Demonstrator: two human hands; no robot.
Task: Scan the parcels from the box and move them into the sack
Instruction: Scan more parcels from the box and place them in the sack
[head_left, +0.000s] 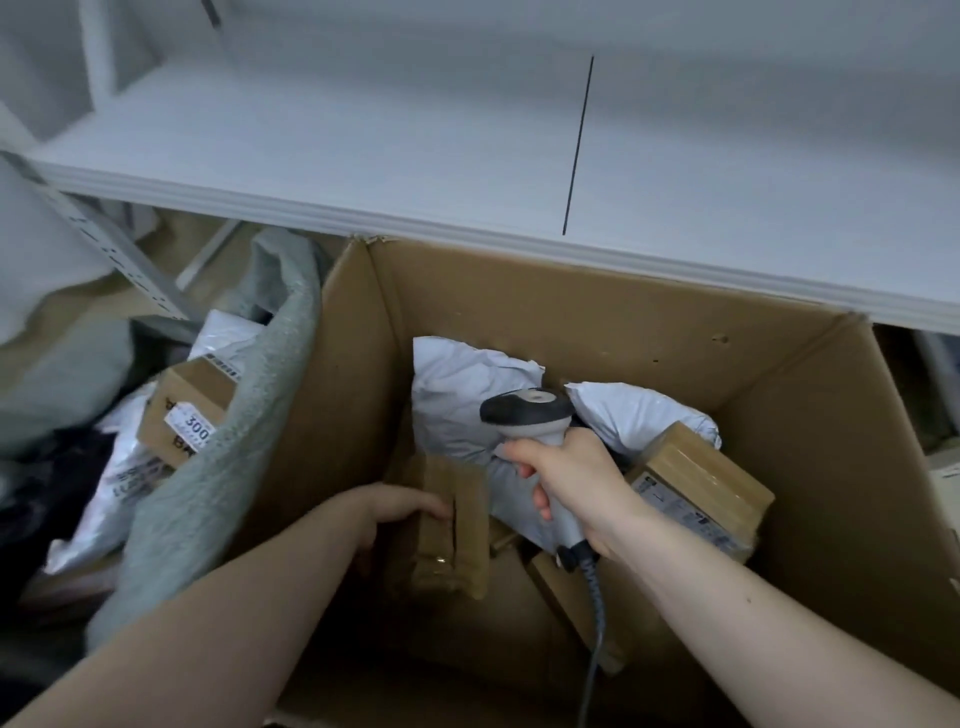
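Observation:
A large open cardboard box (597, 312) stands under a white shelf. Inside it, my left hand (400, 512) grips a small taped brown parcel (457, 525) by its left side. My right hand (576, 480) holds a grey handheld scanner (530, 413) by the handle, its head pointing into the box above the parcels. White poly mailers (457, 395) and another brown parcel with a label (696, 491) lie deeper in the box. To the left, the pale green sack (234, 467) stands open, with a labelled brown parcel (187, 410) and white mailers inside.
A white shelf board (415, 156) overhangs the far side of the box. A perforated metal upright (114, 244) leans at the left. The scanner's grey cable (592, 639) hangs down toward me. Dark items lie at the far left by the sack.

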